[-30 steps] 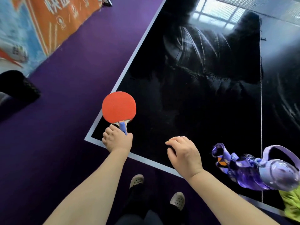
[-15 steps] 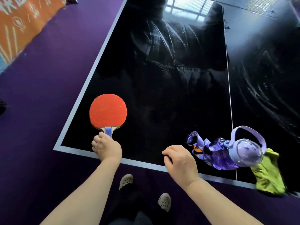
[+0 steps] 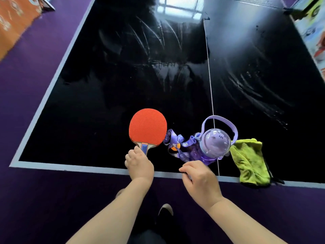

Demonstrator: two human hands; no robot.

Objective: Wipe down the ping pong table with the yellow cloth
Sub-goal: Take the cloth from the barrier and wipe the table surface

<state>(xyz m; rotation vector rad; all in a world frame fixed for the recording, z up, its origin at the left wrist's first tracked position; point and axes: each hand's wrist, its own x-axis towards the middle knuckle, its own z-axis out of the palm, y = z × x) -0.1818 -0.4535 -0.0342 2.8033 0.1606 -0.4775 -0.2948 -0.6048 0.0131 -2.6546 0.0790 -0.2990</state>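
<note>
1. On the left side, the table is bare and glossy. Streaks show farther back, so I judge the surface may be slippery.
2. Left hand curls its fingers round the handle of the paddle. The red blade lies close to the bottle's strap, and a careless swing can catch it.
3. Right hand is at the near edge with fingers curled. I cannot tell if they hold anything.
4. Bottle sits near that edge, and a push may send it to the floor.
5. Cloth lies just beside the bottle, partly over the edge and in no hand. It may slide off before wiping starts.
</note>
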